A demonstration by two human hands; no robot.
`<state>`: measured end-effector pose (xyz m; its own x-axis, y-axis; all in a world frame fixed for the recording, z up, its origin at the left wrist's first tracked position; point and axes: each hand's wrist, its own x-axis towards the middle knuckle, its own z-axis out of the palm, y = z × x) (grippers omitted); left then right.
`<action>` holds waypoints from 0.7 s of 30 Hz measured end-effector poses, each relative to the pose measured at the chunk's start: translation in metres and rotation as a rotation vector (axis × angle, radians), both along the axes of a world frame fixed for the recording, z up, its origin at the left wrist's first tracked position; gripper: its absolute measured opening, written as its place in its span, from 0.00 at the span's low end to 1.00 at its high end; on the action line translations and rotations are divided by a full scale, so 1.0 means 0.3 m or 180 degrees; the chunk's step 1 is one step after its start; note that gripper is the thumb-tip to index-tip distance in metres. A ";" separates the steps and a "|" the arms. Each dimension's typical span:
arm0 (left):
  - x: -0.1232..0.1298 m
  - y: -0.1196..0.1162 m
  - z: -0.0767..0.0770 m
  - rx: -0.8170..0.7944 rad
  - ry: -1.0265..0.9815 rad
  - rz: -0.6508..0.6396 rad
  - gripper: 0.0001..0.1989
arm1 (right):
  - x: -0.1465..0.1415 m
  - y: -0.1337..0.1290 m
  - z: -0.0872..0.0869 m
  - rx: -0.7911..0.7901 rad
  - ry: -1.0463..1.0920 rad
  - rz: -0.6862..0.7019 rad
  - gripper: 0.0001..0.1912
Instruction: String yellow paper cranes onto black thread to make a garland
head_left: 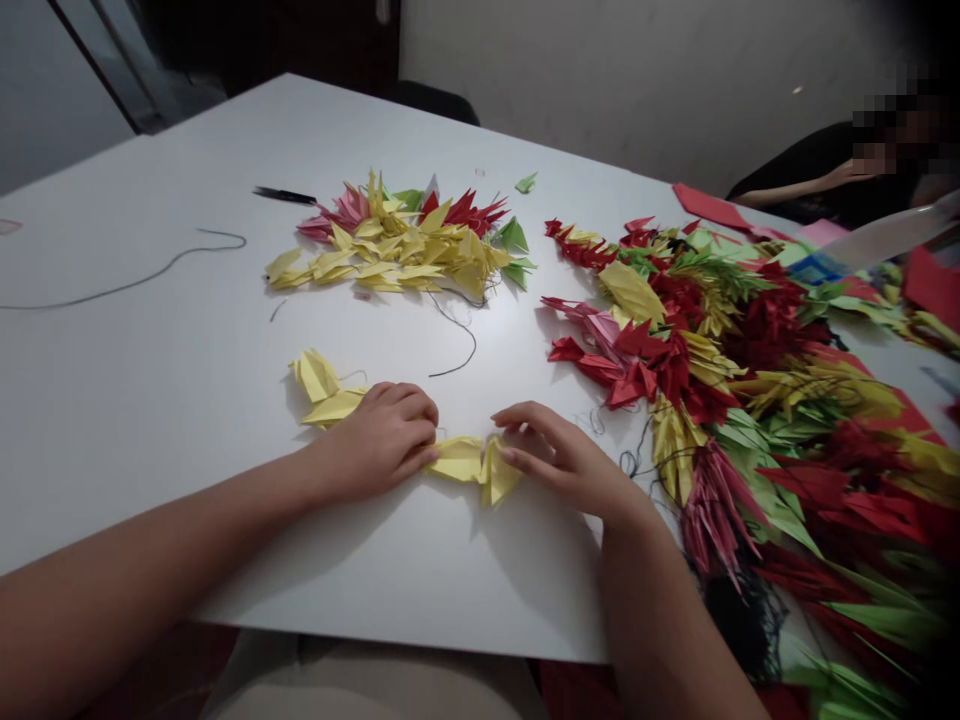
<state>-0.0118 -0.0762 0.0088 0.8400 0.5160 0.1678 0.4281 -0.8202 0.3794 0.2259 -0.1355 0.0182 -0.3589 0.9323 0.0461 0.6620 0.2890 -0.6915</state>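
Near the desk's front edge, a person's curled left hand (pixel 379 440) and half-open right hand (pixel 559 460) pinch two yellow origami cranes (pixel 469 468) on the white desk (pixel 150 420), with more yellow cranes (pixel 321 388) lying just beyond the left hand. Black thread (pixel 459 330) loops between them and a heap of yellow, red and green cranes (pixel 397 240) mid-desk, a slim black tool (pixel 285 195) lying past it. A far larger mound of cranes (pixel 724 370) covers the right side, and a co-worker's forearm (pixel 795 187) shows beyond the far right corner.

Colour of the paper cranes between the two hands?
Pale yellow; the paper cranes show best in the head view, between the left hand and right hand.
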 end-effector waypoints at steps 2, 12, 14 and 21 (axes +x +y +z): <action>-0.010 0.014 0.001 -0.0072 0.0024 0.0056 0.14 | 0.022 -0.006 0.010 -0.0156 -0.0225 0.0182 0.15; -0.035 0.035 0.015 0.0037 0.0098 0.0005 0.17 | 0.000 -0.003 0.020 -0.0372 -0.0354 0.0208 0.02; -0.062 0.050 0.043 0.0045 0.0114 0.0037 0.17 | 0.013 -0.001 0.026 -0.0589 -0.0256 0.0149 0.04; -0.292 0.181 0.111 -0.0208 0.0493 0.0999 0.31 | 0.089 -0.005 0.025 -0.0680 0.0182 -0.0393 0.08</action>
<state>-0.0993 -0.0218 0.0420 0.6516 0.7585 0.0089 0.7121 -0.6157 0.3374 0.2525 -0.1370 0.0258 -0.2440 0.9596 -0.1398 0.6414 0.0515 -0.7655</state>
